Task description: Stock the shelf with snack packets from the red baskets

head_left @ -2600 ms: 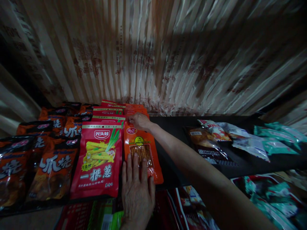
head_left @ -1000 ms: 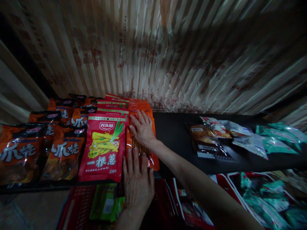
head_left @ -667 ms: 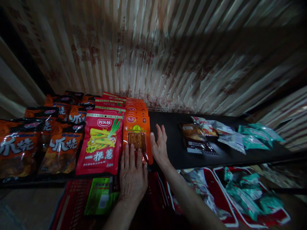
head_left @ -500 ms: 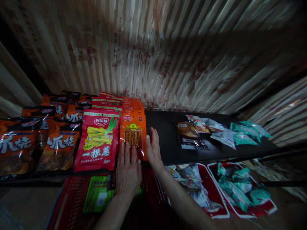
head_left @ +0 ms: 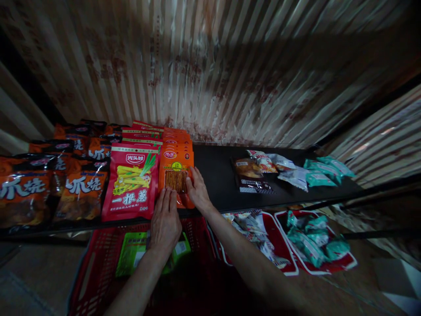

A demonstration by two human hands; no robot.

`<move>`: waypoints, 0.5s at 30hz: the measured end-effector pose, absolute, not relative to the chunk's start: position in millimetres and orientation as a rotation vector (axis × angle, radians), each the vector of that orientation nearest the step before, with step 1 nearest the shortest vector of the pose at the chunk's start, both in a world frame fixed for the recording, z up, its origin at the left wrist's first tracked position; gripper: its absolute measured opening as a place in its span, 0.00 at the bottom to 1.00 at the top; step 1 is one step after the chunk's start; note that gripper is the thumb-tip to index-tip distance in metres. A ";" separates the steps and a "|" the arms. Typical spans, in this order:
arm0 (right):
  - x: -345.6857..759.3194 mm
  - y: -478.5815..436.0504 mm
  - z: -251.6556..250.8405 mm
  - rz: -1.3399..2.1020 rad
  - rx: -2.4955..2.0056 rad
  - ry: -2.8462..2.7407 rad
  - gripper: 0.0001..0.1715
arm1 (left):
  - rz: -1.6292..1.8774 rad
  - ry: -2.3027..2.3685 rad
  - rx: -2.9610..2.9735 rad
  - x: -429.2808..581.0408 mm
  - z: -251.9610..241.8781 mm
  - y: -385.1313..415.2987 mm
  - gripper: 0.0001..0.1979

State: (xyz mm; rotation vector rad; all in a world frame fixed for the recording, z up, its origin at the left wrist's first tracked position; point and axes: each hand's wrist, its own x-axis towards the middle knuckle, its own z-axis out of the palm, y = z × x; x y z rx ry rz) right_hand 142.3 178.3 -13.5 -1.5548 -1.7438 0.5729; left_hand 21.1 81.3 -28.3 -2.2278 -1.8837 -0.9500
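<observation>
An orange snack packet (head_left: 176, 166), with brown sticks showing through its window, lies at the front of an overlapping row of the same packets. My left hand (head_left: 166, 219) lies flat against its lower left part, fingers stretched out. At its right edge rests my right hand (head_left: 198, 189), thumb on the packet's front and fingers extended along the side. Just left of my left hand is a red snack packet (head_left: 133, 182) with yellow rolls and a green onion printed on it, several more like it behind.
Orange-and-black bags (head_left: 82, 188) fill the left of the black shelf (head_left: 213, 175). Farther right lie a brown packet (head_left: 250, 173), silver-white packets (head_left: 294, 175) and teal packets (head_left: 329, 171). Below stand a red basket (head_left: 95, 259) with green packets (head_left: 131, 250) and red-and-white trays (head_left: 292, 263) of packets.
My right hand has come in against the orange packet's right edge, its thumb now over the front. My left hand stays at the lower left. The view has shifted slightly.
</observation>
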 end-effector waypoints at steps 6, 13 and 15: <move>140.1 194.2 -8.6 0.592 -1.553 -1.666 0.34 | -0.921 -1.906 -2.230 21.8 -28.1 81.2 0.26; 141.3 212.2 -10.6 0.506 -1.588 -1.720 0.34 | -0.878 -1.912 -2.183 26.8 -22.8 82.5 0.20; 142.7 213.3 -10.9 0.480 -1.601 -1.739 0.33 | -0.868 -1.910 -2.181 26.8 -21.3 82.5 0.19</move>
